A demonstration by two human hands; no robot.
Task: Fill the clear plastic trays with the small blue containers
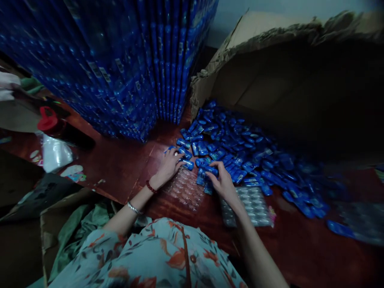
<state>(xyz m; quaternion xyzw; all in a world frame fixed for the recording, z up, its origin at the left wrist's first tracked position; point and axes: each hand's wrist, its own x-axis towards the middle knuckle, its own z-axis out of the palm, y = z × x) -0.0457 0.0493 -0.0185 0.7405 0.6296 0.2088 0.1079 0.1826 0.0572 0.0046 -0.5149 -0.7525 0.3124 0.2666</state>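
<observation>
My left hand (169,167) is over the far end of a clear plastic tray with rows of moulded cups (186,190). Its thumb and fingers close on a small blue bottle (188,164) at that end. To the right, my right hand (222,182) pinches another small blue bottle (212,170) between thumb and fingers. Just beyond both hands spreads a loose heap of similar blue bottles (240,140). Beneath my right forearm lies a stack of clear trays (255,206). The fingertips of my left hand are partly hidden among the bottles.
Tall stacks of blue-filled packs (120,72) rise at the back left. A torn cardboard box (270,76) opens behind the heap. On the red table (114,164) lies a dark bottle with a red lid (66,128), near clear plastic bags (55,152). More trays (363,220) lie far right.
</observation>
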